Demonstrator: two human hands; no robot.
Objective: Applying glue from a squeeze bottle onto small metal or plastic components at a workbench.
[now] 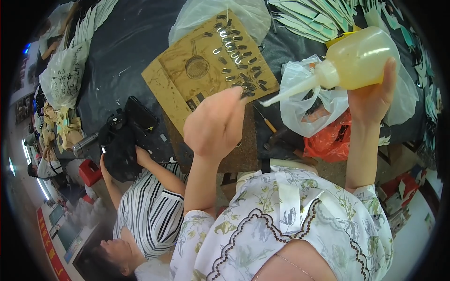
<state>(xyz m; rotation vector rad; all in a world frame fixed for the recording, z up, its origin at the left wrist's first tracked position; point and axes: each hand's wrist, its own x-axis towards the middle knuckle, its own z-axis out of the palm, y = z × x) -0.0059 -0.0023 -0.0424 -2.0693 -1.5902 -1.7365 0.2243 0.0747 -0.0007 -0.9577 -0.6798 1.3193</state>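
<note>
My left hand (215, 124) is closed in a pinch over the lower right part of a brown cardboard sheet (161, 82). At its fingertips shows a small dark piece (243, 93), partly hidden by the fingers. Several small dark pieces (241, 47) with shiny parts lie in rough rows on the cardboard. Wrapped around a translucent squeeze bottle (363, 56) of yellowish liquid is my right hand (372, 98). The bottle is tilted onto its side, and its long white nozzle (290, 91) points left and down toward the cardboard's right corner.
Plastic bags, one white (311, 107) and one red (330, 140), lie below the bottle. A hammer (276, 136) is near the table edge. Stacks of pale green cut pieces (311, 18) stand at the back. To my left, a person in stripes (150, 206) handles a black item (122, 157).
</note>
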